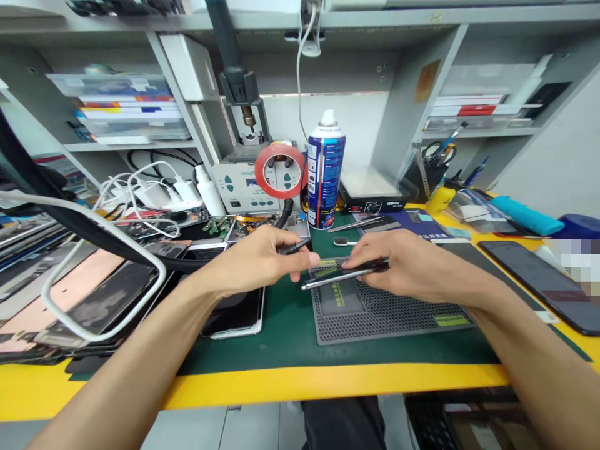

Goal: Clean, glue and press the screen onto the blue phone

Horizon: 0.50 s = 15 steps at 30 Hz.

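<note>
The left hand point(262, 259) is curled around a slim black pen-shaped tool point(294, 247), whose tip pokes out past the thumb toward the right. The right hand point(403, 265) grips a thin, flat black smartphone with a silvery metal edge point(344, 275), fingers clamped along its far side; the phone is held edge-on and slightly tilted just above the grey honeycomb-textured rubber work mat point(389, 312), its left end close to the left hand's fingertips. The mat lies on a smooth dark green cutting mat point(281, 337) that covers the glossy yellow surface point(328, 381). Behind the hands stands a tall cylindrical blue-and-white metal spray can with a white cap point(325, 172), and just beside it a ring of red tape point(280, 170) leans against a boxy pale grey soldering station point(241, 184). To the left, a white rubbery cable point(107, 275) loops over flat dark glass phone screens point(94, 300). Another glossy black phone point(548, 281) lies flat at the right
</note>
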Tool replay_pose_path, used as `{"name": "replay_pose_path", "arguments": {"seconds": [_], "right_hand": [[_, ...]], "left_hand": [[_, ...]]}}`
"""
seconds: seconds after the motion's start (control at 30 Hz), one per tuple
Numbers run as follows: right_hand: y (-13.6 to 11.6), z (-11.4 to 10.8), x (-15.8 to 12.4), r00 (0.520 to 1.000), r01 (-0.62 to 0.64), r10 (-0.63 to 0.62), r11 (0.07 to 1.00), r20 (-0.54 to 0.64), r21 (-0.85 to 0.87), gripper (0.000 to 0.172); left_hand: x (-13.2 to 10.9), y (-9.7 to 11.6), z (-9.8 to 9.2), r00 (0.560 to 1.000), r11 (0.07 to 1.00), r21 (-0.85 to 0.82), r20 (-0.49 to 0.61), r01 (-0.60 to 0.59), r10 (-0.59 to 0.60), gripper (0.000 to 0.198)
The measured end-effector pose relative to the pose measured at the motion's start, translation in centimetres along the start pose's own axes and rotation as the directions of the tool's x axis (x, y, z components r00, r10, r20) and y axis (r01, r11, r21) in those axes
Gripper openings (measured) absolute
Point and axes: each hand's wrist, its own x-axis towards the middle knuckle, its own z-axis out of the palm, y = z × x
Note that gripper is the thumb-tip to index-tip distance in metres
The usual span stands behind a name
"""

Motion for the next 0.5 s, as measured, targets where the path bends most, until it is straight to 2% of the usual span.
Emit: {"name": "replay_pose_path", "arguments": {"seconds": [0.13,0.27,0.43,0.5], "right_hand": [[-0.4,0.6,-0.5,0.992,-0.064,0.067,0.998,0.108,-0.028,0.036],[-0.8,0.4,-0.7,0.970,-0.124,0.129,0.992,0.208,-0.037,0.034],[0.2,-0.7,-0.7,0.951,-0.156,0.150,0.988,0.271,0.001,0.044],[0.8,-0.9,-0.8,0.947,-0.169,0.164,0.986,0.277,-0.006,0.050]], "left_hand": [[0.1,-0.3,0.1,0.999,0.978,0.207,0.035,0.020,-0.028,0.030],[0.4,-0.8,0.4,0.996,0.947,0.312,0.032,0.074,-0.089,0.029],[0.7,-1.1,0.8,0.989,0.892,0.431,-0.003,0.135,-0.149,0.057],[0.7,-0.9,1.0,0.984,0.876,0.459,0.018,0.150,-0.178,0.060]]}}
